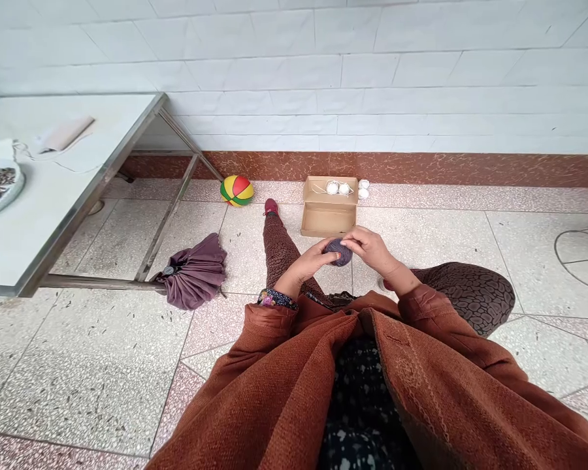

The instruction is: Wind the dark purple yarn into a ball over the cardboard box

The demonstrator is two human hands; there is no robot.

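Note:
A dark purple-grey ball of yarn [340,252] is held over my lap, in front of the open box. My left hand [312,260] is closed round its left side, with the thumb lying across the front. At the ball's upper right edge, my right hand [367,247] pinches thumb and fingers together against the yarn. A single strand between those fingertips is too fine to make out. Just beyond the hands, an open cardboard box [329,225] lies on the floor. White yarn balls [332,187] rest on its far flap.
More white balls [363,193] sit beside the box. A striped ball [236,190] and a folded purple umbrella [193,271] are left of my leg, by a metal-framed table [142,124]. On the table is a round tray [17,196]. A wire frame [563,260] stands far right.

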